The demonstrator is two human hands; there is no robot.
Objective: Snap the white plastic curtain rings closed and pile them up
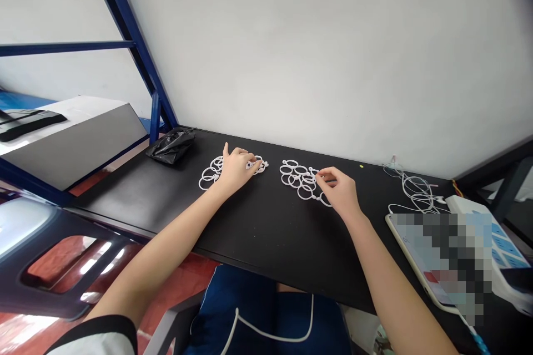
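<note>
Two groups of thin white rings with small knobs lie flat on the black desk. My left hand [239, 169] reaches over the left group of rings [207, 179] and hides its middle. Its thumb and forefinger close at a ring near the group's right end, while the little finger sticks up. At the edge of the right group of rings [295, 177], my right hand [338, 186] pinches a ring between thumb and fingertips. These rings overlap in a loose cluster, and a gap of bare desk separates the groups.
A crumpled black plastic bag [172, 145] lies at the desk's [250, 238] left back. On the right are a phone or tablet [420, 272], a white power strip [470, 205] and coiled white cables [418, 188]. A white wall stands behind; blue metal posts [139, 50] rise at left.
</note>
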